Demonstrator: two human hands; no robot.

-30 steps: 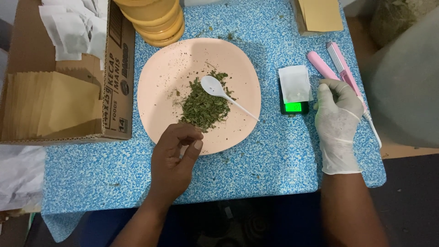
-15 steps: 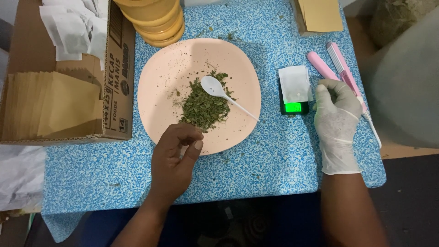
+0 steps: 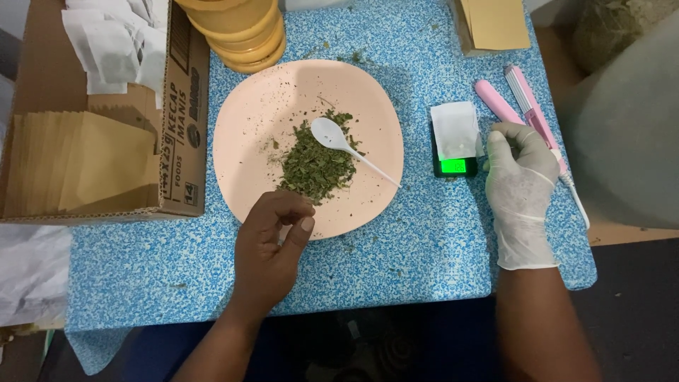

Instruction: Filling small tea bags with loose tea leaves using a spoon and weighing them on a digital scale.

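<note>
One head-worn camera looks almost straight down from close above onto the blue-patterned worktop (image 3: pixel 396 262). The pink plate (image 3: pixel 247 120) sits mid-frame; both forearms enter from the bottom edge.

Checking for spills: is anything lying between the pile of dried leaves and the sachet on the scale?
Only the white spoon, resting on the leaves with its handle toward the sachet; past the plate, bare tablecloth.

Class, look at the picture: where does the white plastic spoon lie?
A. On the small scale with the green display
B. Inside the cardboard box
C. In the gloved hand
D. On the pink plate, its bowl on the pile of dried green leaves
D: the white spoon rests on the pink plate, its bowl on the dried green leaves, and neither hand holds it.
</note>
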